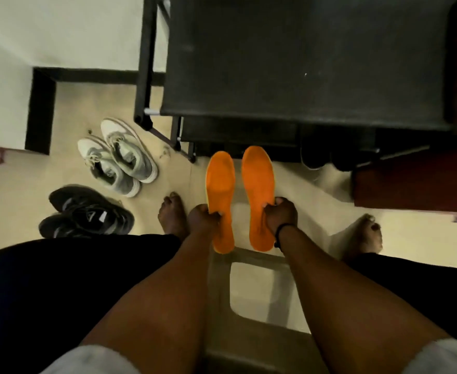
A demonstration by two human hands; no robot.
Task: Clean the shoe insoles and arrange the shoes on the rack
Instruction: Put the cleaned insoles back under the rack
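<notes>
Bare floor (297, 190) lies open ahead, hemmed by the dark rack (303, 63) and shoes (119, 155) left.

Matt orange foam insoles (258, 190), black fabric rack (303, 63), glossy tile floor (316, 195)

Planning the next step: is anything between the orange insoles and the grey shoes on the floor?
Nothing visible. The hands hold the insoles in open air; only bare floor lies toward the grey shoes.
</notes>
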